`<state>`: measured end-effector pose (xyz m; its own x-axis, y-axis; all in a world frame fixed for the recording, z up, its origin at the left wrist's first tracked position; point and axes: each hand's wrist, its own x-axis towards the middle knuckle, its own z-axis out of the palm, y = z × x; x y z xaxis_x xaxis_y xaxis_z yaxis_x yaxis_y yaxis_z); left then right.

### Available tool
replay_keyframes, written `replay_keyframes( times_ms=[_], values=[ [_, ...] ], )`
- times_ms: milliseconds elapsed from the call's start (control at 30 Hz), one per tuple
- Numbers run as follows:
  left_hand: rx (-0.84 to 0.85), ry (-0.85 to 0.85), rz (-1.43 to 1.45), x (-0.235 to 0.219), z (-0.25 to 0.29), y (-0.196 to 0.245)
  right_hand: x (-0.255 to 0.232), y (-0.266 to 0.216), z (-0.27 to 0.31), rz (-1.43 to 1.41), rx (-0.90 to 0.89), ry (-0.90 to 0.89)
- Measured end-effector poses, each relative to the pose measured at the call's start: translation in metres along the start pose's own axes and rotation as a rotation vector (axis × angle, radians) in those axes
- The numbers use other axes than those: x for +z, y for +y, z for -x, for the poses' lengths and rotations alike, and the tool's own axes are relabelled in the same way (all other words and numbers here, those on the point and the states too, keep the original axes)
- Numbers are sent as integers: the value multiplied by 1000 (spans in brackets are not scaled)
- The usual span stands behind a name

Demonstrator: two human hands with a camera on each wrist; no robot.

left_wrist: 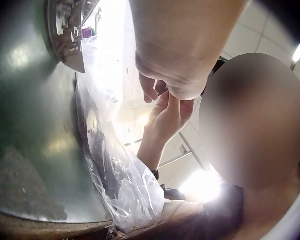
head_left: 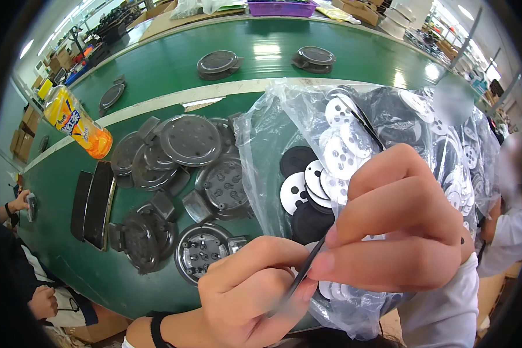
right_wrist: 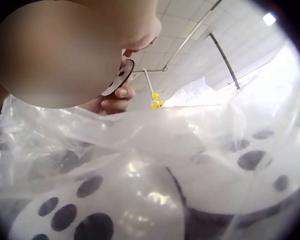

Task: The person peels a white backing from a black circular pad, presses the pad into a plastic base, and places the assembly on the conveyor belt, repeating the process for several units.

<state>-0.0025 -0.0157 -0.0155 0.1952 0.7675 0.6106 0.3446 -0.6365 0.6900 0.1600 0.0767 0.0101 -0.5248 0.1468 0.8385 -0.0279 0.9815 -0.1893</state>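
Between both hands is a thin round disc (head_left: 299, 277), seen edge-on as a dark strip in the head view. The right wrist view shows the disc's (right_wrist: 121, 79) white face with black spots and a black rim. My left hand (head_left: 255, 293) pinches its lower edge. Thumb and fingertips of my right hand (head_left: 400, 226) pinch the upper end. Beneath the hands lies a clear plastic bag (head_left: 261, 133) of similar white discs (head_left: 293, 192) and black discs (head_left: 313, 225). Black tweezers (head_left: 366, 126) lie on the bag, just beyond my right hand.
Several dark, glossy round housings (head_left: 190, 140) are piled left of the bag on the green table (head_left: 151, 301). Two long dark blocks (head_left: 93, 203) and an orange drink bottle (head_left: 75, 122) stand farther left. Round parts (head_left: 219, 62) sit on the green belt (head_left: 156, 66) behind. Other people are at both sides.
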Motion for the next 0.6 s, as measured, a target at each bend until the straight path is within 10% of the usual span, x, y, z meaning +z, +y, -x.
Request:
replay_keyframes(
  times_ms=[167,267,333,600],
  values=[
    [-18,-53,-91,-7,17,-9,-7,-2,-8,60,-17,-196],
    [92,149,-77,8,3,-1,9,10,3,107,-188,102],
    [-200,18,-148,3,4,13,14,10,4,-6,-211,148],
    [-382,196,-156,4,28,4,11,4,-1,-29,-128,219]
  ],
)
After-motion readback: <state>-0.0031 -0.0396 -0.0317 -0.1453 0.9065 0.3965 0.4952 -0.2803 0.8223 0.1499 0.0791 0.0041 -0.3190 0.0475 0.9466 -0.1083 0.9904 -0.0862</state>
